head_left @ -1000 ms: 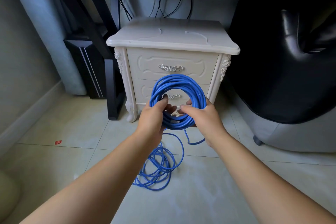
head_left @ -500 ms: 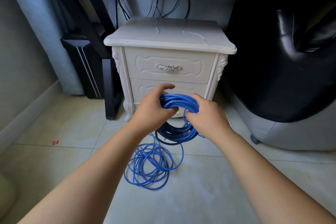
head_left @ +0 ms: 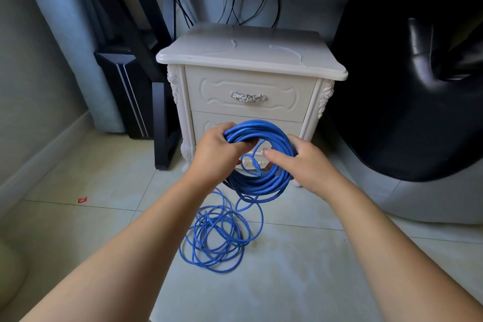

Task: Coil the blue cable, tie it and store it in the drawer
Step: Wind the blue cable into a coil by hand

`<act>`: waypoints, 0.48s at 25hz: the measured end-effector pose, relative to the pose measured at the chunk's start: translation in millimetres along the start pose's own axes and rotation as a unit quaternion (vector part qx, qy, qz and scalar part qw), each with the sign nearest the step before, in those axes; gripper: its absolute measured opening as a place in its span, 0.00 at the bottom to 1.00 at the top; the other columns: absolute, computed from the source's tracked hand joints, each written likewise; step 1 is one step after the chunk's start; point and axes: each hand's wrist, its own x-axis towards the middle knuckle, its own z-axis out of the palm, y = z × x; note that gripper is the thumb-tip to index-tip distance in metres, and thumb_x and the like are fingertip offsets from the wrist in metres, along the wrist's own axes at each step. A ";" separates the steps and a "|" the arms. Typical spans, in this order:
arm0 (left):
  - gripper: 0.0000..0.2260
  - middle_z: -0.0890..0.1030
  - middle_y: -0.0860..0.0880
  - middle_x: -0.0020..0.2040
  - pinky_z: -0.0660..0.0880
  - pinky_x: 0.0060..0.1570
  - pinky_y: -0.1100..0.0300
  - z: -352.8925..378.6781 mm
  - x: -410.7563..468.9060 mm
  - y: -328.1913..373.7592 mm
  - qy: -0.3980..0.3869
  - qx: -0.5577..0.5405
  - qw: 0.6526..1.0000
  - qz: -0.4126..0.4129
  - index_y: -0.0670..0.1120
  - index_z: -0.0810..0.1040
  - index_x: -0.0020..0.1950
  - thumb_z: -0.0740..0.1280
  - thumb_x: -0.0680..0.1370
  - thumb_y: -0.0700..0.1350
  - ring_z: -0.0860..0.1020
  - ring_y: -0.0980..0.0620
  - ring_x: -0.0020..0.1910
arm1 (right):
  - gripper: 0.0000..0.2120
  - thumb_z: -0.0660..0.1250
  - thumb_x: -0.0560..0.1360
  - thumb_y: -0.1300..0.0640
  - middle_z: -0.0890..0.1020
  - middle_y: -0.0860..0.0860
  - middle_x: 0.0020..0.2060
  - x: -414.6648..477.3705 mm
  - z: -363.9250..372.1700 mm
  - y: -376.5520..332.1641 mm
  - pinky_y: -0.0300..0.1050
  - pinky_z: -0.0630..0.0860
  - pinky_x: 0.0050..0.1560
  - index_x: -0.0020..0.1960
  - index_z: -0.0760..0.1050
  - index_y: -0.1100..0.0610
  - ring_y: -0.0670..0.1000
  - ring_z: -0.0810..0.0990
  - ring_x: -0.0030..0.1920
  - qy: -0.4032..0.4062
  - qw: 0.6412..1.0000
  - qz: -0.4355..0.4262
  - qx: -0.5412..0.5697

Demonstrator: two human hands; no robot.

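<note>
A thick coil of blue cable (head_left: 264, 183) hangs in the air in front of the white nightstand's lower drawer (head_left: 206, 123). My left hand (head_left: 217, 154) grips the coil at its upper left. My right hand (head_left: 303, 162) grips its right side, thumb pointing left across the ring. More of the blue cable lies in loose loops on the floor (head_left: 217, 238), joined to the coil by a strand. The upper drawer (head_left: 248, 91) is closed, with a silver handle (head_left: 247, 97). The lower drawer's handle is hidden behind the coil.
The nightstand (head_left: 248, 52) stands under a dark desk, with black cables behind it. A black table leg (head_left: 163, 123) stands to its left, a black padded chair (head_left: 418, 86) to its right. A small red scrap (head_left: 82, 199) lies on the tiled floor at left.
The coil dropped from upright in front of the drawers to a low, bunched position, then spread wider again between my hands. More loose loops have settled on the floor.
</note>
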 end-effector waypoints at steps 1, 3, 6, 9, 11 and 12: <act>0.09 0.75 0.41 0.34 0.78 0.42 0.46 -0.4 0.5 0.0 0.000 0.013 1.000 0.003 0.41 0.80 0.46 0.74 0.73 0.45 0.72 0.52 0.32 | 0.15 0.69 0.71 0.38 0.84 0.46 0.41 1.0 1.0 1.8 0.47 0.78 0.48 0.47 0.77 0.47 0.48 0.82 0.44 0.007 0.999 -0.005 -0.032; 0.09 0.78 0.37 0.38 0.78 0.44 0.43 -0.6 2.2 -0.6 0.004 0.039 0.999 0.014 0.41 0.79 0.46 0.74 0.73 0.46 0.73 0.50 0.33 | 0.19 0.67 0.69 0.33 0.84 0.46 0.39 1.3 2.7 1.4 0.49 0.78 0.50 0.47 0.76 0.48 0.49 0.81 0.45 0.025 0.994 -0.014 -0.102; 0.08 0.78 0.38 0.38 0.77 0.43 0.43 0.4 2.6 -2.5 0.020 0.053 0.998 0.032 0.42 0.79 0.44 0.73 0.74 0.46 0.73 0.49 0.34 | 0.23 0.62 0.68 0.28 0.83 0.45 0.38 3.3 1.8 -0.3 0.48 0.77 0.48 0.45 0.74 0.48 0.50 0.79 0.44 0.042 0.979 -0.018 -0.200; 0.07 0.76 0.41 0.34 0.77 0.40 0.44 2.7 1.2 -2.4 0.053 0.050 0.996 0.042 0.43 0.78 0.43 0.72 0.74 0.45 0.72 0.49 0.32 | 0.21 0.66 0.66 0.30 0.84 0.45 0.39 3.4 1.2 1.1 0.50 0.79 0.48 0.45 0.75 0.47 0.49 0.82 0.43 0.011 0.993 -0.007 -0.121; 0.06 0.77 0.42 0.35 0.77 0.41 0.45 3.3 1.8 -0.4 0.090 0.002 0.996 0.021 0.43 0.79 0.45 0.72 0.74 0.45 0.72 0.50 0.32 | 0.16 0.73 0.68 0.40 0.83 0.48 0.41 1.6 4.0 0.9 0.55 0.83 0.45 0.48 0.76 0.48 0.52 0.82 0.38 -0.015 0.999 0.006 0.039; 0.06 0.77 0.45 0.34 0.78 0.40 0.47 3.5 2.5 0.9 0.112 -0.033 0.993 0.003 0.43 0.80 0.46 0.72 0.74 0.45 0.72 0.51 0.31 | 0.15 0.75 0.69 0.45 0.82 0.51 0.41 0.3 5.7 -0.1 0.56 0.83 0.42 0.50 0.75 0.50 0.53 0.81 0.34 -0.019 0.994 0.015 0.103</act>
